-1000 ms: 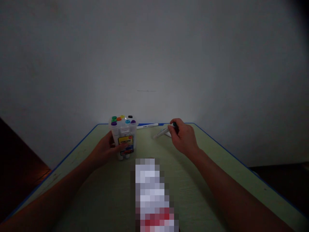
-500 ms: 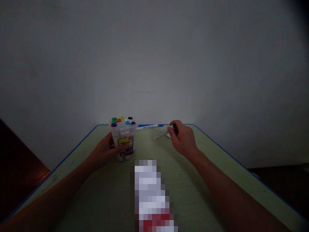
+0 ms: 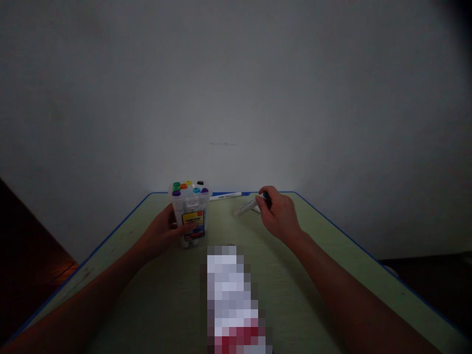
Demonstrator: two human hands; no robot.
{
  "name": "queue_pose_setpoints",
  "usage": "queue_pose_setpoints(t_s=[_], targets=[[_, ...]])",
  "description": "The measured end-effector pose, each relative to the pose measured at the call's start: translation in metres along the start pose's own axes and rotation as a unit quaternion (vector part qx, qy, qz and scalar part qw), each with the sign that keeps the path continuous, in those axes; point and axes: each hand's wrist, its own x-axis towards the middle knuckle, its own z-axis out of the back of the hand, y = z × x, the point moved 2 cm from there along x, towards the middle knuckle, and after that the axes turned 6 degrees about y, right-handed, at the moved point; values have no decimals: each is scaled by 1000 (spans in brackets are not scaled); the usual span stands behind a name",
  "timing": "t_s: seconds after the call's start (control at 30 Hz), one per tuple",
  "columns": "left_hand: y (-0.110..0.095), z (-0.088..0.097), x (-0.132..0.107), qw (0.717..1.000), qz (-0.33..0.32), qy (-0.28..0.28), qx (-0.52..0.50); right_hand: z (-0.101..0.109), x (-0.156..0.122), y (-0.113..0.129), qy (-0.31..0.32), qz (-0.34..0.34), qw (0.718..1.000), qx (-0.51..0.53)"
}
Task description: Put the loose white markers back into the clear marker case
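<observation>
The green surface (image 3: 121,250) has a blue trim along its edges, and its far edge runs just behind the things on it, against a pale wall (image 3: 236,98). A second marker (image 3: 225,195) lies along that far edge, almost touching the blue trim. Beyond the side edges the view falls into darkness. Open green surface stretches between the right hand and the right edge, and in front of both hands.

The left hand (image 3: 160,233) is curled around the lower left of the marker tub (image 3: 191,216), its fingers pressed across the front, near the yellow label. The tub stands upright near the far edge, left of centre. It is clear plastic and packed with markers standing caps up, in green, orange, yellow, black, blue and purple.

The right hand (image 3: 280,214) is well apart from the tub, its fingers pinched together on a white marker (image 3: 247,207). The dark end of the marker sits in the fingers and its pale tip points left, low over the surface. A small white piece lies under it, too dim to name.

A blurred object (image 3: 230,300) covers the near middle of the surface.
</observation>
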Motion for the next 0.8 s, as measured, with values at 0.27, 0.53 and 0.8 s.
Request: queue_pose_setpoints(t_s=[0.27, 0.53, 0.8], targets=[[-3, -2, 0, 1000, 4, -2, 12, 0, 0, 0, 2, -4, 1000, 0], [-4, -2, 0, 1000, 6, -3, 2, 0, 0, -1, 1, -3, 1000, 6], [-2, -1, -2, 1000, 4, 5, -5, 1, 0, 0, -4, 2, 1000, -2]])
